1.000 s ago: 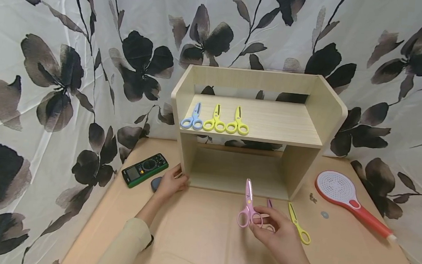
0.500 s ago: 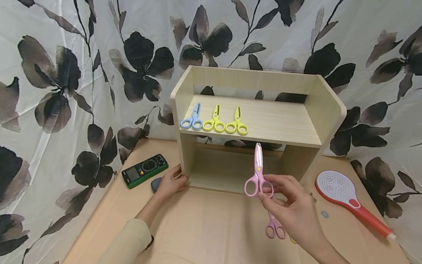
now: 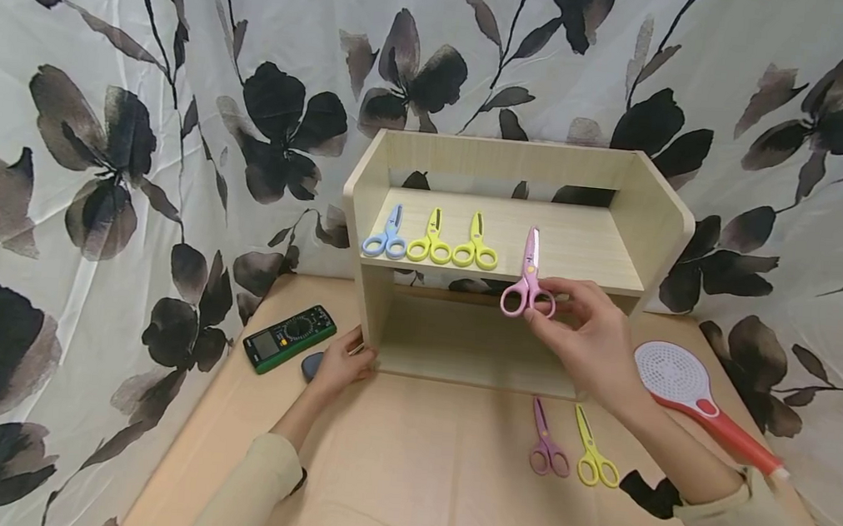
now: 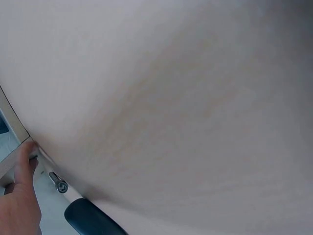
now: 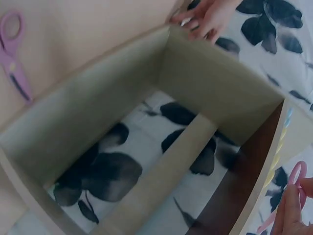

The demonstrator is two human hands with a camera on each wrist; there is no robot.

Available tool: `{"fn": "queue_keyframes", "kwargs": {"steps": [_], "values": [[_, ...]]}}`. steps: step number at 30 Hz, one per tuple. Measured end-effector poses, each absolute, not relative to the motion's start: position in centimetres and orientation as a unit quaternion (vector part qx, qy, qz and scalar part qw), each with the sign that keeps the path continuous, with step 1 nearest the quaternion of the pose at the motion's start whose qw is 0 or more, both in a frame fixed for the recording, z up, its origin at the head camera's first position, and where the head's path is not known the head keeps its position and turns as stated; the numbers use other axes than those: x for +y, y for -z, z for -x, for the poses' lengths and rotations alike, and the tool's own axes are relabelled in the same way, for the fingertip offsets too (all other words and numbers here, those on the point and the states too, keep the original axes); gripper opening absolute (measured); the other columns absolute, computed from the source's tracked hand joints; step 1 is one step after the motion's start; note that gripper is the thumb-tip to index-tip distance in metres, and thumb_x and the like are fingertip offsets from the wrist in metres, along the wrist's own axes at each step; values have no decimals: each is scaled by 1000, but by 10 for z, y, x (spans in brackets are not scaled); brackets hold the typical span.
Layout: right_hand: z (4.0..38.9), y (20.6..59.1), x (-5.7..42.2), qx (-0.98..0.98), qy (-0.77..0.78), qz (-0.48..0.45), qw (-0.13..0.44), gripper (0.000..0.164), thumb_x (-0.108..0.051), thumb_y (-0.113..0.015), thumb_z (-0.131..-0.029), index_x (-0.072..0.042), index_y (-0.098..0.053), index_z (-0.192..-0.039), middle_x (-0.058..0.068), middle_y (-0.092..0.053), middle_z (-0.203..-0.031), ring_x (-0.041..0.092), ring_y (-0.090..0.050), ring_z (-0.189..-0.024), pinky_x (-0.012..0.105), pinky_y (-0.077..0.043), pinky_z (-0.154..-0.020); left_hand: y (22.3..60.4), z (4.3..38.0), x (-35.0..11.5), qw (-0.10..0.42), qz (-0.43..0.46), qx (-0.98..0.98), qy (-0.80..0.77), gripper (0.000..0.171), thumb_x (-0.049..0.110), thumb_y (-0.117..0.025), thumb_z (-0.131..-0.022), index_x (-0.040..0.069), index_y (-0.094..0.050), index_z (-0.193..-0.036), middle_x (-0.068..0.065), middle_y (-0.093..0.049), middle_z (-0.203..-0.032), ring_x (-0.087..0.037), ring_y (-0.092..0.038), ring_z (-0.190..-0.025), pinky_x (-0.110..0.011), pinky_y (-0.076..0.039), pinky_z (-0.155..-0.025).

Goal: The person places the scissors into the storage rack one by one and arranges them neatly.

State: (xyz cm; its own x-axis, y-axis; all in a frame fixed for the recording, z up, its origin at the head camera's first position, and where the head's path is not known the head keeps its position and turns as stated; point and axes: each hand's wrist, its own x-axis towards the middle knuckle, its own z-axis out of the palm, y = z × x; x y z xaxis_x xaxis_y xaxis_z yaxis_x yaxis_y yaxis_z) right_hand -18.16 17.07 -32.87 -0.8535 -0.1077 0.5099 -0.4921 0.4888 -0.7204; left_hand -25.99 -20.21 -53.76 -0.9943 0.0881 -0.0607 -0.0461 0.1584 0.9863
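Observation:
My right hand (image 3: 588,336) pinches a pair of pink scissors (image 3: 528,282) by a handle loop, blades up, in front of the upper board of a small wooden shelf (image 3: 574,243). The right wrist view has these pink scissors (image 5: 297,172) at its right edge. Blue scissors (image 3: 389,242) and two yellow pairs (image 3: 431,245) lie in a row on that board, left of the pink ones. At the shelf's lower left corner, my left hand (image 3: 340,364) grips the side panel; its thumb side shows in the left wrist view. Purple scissors (image 3: 543,449) and yellow scissors (image 3: 594,458) lie before the shelf.
A green multimeter (image 3: 289,338) lies left of the shelf, with a dark rounded object (image 3: 311,366) partly behind my left hand. On the right is a red-handled device with a white perforated head (image 3: 675,374). A floral curtain (image 3: 500,53) hangs behind everything.
My right hand has raised the pink scissors from above the tabletop to the upper board's level, uncovering the purple and yellow scissors below. My left hand has stayed at the shelf corner.

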Motion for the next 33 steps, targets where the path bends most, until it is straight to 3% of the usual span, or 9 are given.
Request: {"fn": "queue_keyframes", "kwargs": {"steps": [4, 9, 20, 33], "values": [[202, 318, 171, -853, -449, -163, 208, 38, -12, -79, -92, -3, -71, -128, 15, -64, -113, 27, -72, -98, 5, -50, -70, 539, 260, -202, 51, -14, 759, -648, 68, 11, -61, -104, 21, -33, -165, -17, -39, -166, -38, -50, -142, -54, -58, -100], [224, 310, 169, -865, -434, -155, 200, 39, -11, -78, -92, 0, -69, -128, 19, -64, -119, 34, -72, -101, 2, -48, -70, 540, 261, -203, 52, -15, 761, -646, 68, 11, -60, -104, 22, -32, -165, -17, -37, -167, -38, -51, -142, -54, -58, -100], [255, 301, 168, -891, -405, -133, 157, 41, -10, -76, -91, 4, -68, -128, 22, -64, -124, 39, -71, -110, 2, -45, -66, 542, 263, -204, 57, -9, 755, -653, 69, 10, -61, -104, 21, -31, -165, -20, -39, -165, -39, -52, -142, -50, -59, -99], [265, 285, 168, -916, -371, -125, 84, 43, -18, -78, -91, 1, -69, -128, 22, -68, -126, 37, -69, -112, 16, -50, -74, 539, 261, -204, 63, -3, 750, -659, 69, 11, -61, -104, 22, -30, -166, -19, -39, -165, -39, -52, -141, -48, -59, -99]]}}
